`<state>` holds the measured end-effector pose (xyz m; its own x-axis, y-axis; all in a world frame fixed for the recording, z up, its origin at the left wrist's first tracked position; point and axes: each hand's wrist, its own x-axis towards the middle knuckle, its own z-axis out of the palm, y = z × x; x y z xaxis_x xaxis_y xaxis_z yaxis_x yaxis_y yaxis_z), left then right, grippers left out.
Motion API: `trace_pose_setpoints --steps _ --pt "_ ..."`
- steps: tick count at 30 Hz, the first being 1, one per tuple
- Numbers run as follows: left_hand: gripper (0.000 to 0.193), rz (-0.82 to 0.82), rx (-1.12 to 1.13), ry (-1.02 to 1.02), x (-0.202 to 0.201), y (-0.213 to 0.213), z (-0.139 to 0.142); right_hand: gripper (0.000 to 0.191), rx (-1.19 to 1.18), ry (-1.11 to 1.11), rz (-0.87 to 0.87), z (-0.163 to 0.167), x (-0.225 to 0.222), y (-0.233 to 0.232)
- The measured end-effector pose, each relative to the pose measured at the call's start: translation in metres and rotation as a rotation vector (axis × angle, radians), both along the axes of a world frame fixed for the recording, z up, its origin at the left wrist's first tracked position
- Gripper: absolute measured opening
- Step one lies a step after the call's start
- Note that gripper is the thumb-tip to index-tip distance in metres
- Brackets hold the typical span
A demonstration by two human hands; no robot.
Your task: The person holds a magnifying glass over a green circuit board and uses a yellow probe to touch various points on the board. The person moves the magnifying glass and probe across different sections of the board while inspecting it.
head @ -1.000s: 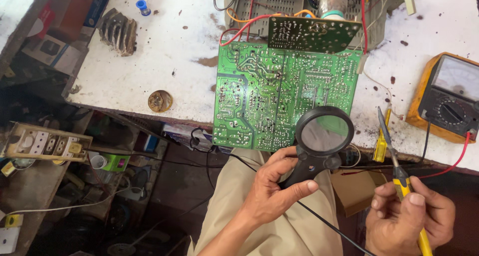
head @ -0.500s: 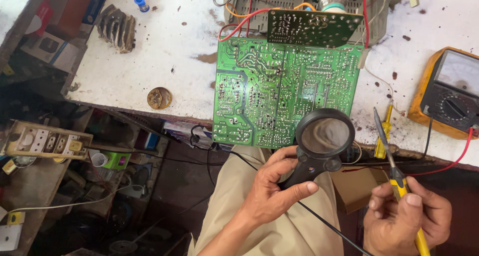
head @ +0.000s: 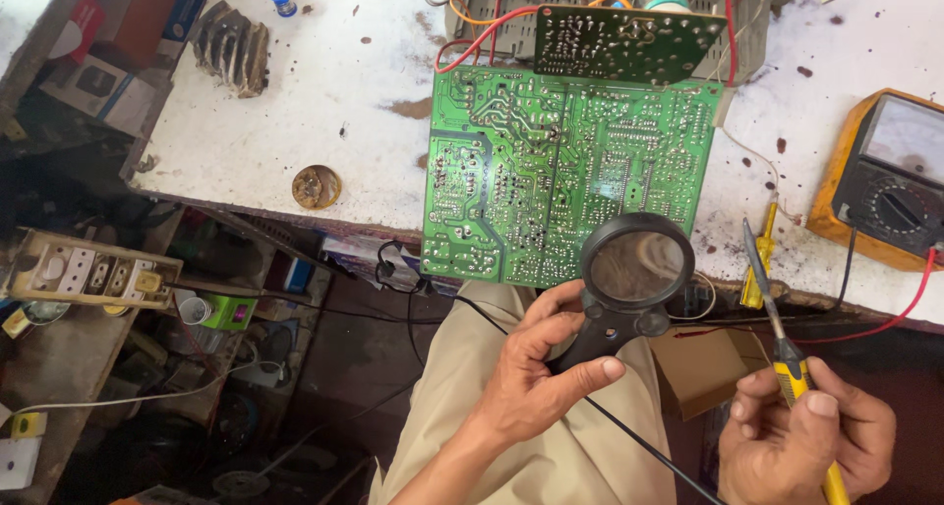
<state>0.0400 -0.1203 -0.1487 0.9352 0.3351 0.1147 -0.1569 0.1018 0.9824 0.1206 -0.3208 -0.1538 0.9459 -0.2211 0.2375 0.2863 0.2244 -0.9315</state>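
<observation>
Hands fill the bottom of the frame. The left hand has its grip closed around the black handle of a round black magnifying glass, held over the lower right corner of the big green circuit board lying on the white tabletop in the middle. The right hand, at lower right, pinches a yellow-handled soldering iron, tip pointing up. A yellow meter sits at the right edge.

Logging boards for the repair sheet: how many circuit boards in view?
2. A large green circuit board lies solder-side up on the white bench; a smaller dark green board overlaps its top edge. Others may be hidden.
</observation>
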Motion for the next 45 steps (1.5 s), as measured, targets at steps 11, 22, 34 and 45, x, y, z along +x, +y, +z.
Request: trace_pose_setpoints --steps 11,22,34,45 --pt "0.037 -0.020 0.018 0.001 0.006 -0.006 0.005 0.025 0.019 -0.015 0.006 -0.003 -0.005 -0.011" --pt "0.037 -0.055 0.063 0.023 0.013 -0.013 0.005 0.026 -0.005 -0.048 -0.054 0.003 -0.007 -0.013" --pt "0.036 -0.074 0.034 -0.010 0.021 -0.019 0.005 0.029 -0.007 -0.021 -0.082 0.004 -0.009 -0.022" --pt "0.037 -0.082 0.033 -0.021 0.025 -0.021 0.007 0.027 0.024 -0.058 -0.061 -0.001 -0.003 -0.026"
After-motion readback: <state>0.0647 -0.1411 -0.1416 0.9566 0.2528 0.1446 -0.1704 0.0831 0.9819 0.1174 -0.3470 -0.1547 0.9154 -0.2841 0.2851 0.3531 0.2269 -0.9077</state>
